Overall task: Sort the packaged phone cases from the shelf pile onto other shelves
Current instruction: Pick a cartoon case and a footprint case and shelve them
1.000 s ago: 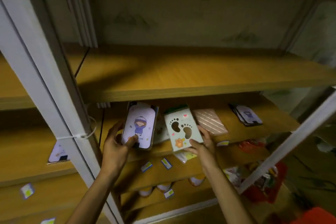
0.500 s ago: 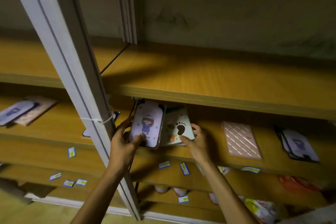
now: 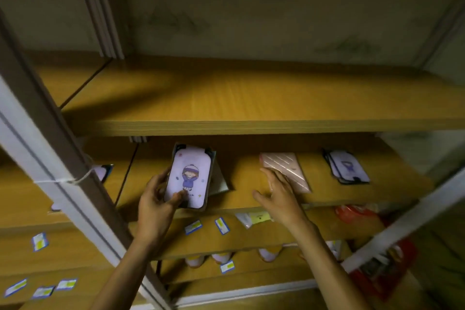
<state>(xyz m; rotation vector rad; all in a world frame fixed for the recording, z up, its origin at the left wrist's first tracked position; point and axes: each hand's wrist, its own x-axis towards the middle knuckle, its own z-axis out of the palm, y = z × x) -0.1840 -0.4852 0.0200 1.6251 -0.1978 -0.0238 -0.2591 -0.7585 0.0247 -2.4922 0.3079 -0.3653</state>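
My left hand (image 3: 156, 199) holds a packaged lilac phone case with a cartoon girl (image 3: 189, 178), tilted above the front of the middle shelf (image 3: 251, 166). Behind that case a greyish packet (image 3: 220, 181) lies on the shelf, mostly hidden. My right hand (image 3: 279, 191) hovers open over the shelf, fingers spread, its fingertips at the near corner of a pink striped packaged case (image 3: 285, 170). Further right lies a small stack of dark-edged lilac cases (image 3: 348, 167).
A grey upright post (image 3: 63, 184) with a white tie crosses the left. The wide upper shelf (image 3: 251, 98) holds nothing. Another lilac case (image 3: 103, 171) lies behind the post. Price labels (image 3: 221, 225) dot the lower shelf edges. Red bags (image 3: 385, 267) sit lower right.
My right hand has let go of the footprint case, which now lies behind the lilac case, and has moved right toward the pink striped case. My left hand still holds the lilac case.
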